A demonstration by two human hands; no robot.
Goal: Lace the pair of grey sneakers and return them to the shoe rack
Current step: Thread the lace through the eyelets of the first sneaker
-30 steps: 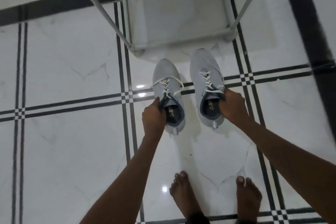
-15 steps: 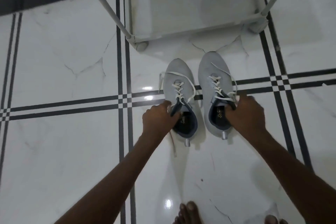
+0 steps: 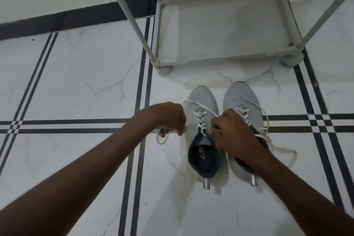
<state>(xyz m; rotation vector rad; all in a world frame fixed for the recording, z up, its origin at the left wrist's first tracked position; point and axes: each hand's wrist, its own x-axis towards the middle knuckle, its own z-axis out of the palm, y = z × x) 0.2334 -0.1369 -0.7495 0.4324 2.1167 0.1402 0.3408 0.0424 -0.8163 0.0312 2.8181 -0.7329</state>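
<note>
Two grey sneakers stand side by side on the floor, toes toward the rack. The left sneaker [image 3: 201, 101] has white laces crossed through its eyelets and a dark navy lining. My left hand [image 3: 168, 119] is closed on one white lace end to the left of that shoe, a loop hanging below the fingers. My right hand [image 3: 231, 132] pinches the other lace end at the shoe's right side and covers part of the right sneaker [image 3: 243, 96], whose loose laces trail to the right.
A pale grey shoe rack [image 3: 220, 57] stands just beyond the sneakers, its bottom shelf bare, its slanted posts rising at left and right. The floor is white marble tile with dark stripe lines. A dark skirting band runs along the wall behind.
Both hands have let go of the sneakers' collars and taken hold of the left sneaker's lace ends. The view has moved closer and lower; my feet are out of sight.
</note>
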